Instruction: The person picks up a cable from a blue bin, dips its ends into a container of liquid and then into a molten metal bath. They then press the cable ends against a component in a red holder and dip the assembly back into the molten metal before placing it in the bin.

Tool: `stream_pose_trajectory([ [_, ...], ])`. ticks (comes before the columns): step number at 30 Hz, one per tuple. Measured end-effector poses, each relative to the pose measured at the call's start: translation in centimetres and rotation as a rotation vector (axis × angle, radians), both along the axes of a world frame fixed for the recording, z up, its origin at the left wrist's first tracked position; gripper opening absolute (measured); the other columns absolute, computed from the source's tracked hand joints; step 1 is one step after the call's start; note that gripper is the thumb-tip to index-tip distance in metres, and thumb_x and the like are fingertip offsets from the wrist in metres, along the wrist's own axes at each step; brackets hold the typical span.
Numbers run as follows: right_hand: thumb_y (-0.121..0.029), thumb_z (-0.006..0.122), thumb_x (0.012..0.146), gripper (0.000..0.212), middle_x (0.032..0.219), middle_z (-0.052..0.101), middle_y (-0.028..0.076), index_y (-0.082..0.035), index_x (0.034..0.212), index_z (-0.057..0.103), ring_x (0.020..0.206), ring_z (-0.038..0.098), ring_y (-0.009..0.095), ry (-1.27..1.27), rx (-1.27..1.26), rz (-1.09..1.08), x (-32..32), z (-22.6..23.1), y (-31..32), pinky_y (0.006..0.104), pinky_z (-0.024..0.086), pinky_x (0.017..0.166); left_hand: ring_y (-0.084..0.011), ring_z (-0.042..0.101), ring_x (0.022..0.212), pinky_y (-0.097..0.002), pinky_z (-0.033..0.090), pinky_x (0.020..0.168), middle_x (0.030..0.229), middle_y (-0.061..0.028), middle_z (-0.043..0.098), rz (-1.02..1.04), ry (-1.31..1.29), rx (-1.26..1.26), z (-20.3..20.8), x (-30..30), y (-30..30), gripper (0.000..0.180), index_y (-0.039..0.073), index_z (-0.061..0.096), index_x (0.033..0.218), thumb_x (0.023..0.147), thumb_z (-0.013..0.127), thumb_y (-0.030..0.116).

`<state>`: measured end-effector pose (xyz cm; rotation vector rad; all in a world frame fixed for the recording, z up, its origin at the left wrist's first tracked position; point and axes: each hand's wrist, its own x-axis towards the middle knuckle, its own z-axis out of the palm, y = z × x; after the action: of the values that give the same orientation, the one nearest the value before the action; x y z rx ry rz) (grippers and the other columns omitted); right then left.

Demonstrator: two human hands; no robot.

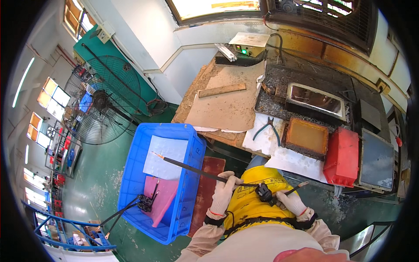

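Right of the rectangular blue plastic crate (126, 172), my gloved left hand (224, 192) closes round a long black cable (192, 169); my right hand (291, 202) pinches its chunky black connector (264, 192)

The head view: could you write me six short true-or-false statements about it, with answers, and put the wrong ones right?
1. The left hand and right hand wear pale gloves. True.
2. The left hand is empty. False: it holds a black cable.
3. Pliers lie on the workbench. True.
4. The blue crate holds a pink sheet. True.
5. The blue crate sits on the workbench. False: it stands beside it.
6. The pliers' handles are pressed together. False: they are spread apart.
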<state>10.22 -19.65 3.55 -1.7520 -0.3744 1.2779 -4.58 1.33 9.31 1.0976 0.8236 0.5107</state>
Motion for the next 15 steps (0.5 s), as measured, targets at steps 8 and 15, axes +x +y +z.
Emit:
stream_pose_trajectory([
  [8,-0.031,0.046,0.091,0.032,0.066,0.059,0.004,-0.003,0.095,0.062,0.055,0.055,0.01,-0.01,-0.019,-0.004,0.01,0.06,0.0,0.0223,0.045,0.051,-0.0242,0.061,0.089,-0.0339,0.048,0.083,0.087,-0.0136,0.059,-0.01,-0.012,0.005,-0.42,-0.16,0.02,0.027,-0.001,0.039,0.113,0.091,0.046,0.013],
  [15,-0.031,0.046,0.09,0.034,0.067,0.06,0.005,-0.002,0.095,0.061,0.054,0.055,0.011,-0.004,-0.018,0.003,0.07,-0.56,-0.11,0.0224,0.045,0.051,-0.0233,0.061,0.089,-0.0332,0.048,0.082,0.087,-0.014,0.06,-0.017,0.004,0.045,-0.63,-0.21,-0.05,0.027,-0.001,0.039,0.113,0.091,0.046,0.013],
])
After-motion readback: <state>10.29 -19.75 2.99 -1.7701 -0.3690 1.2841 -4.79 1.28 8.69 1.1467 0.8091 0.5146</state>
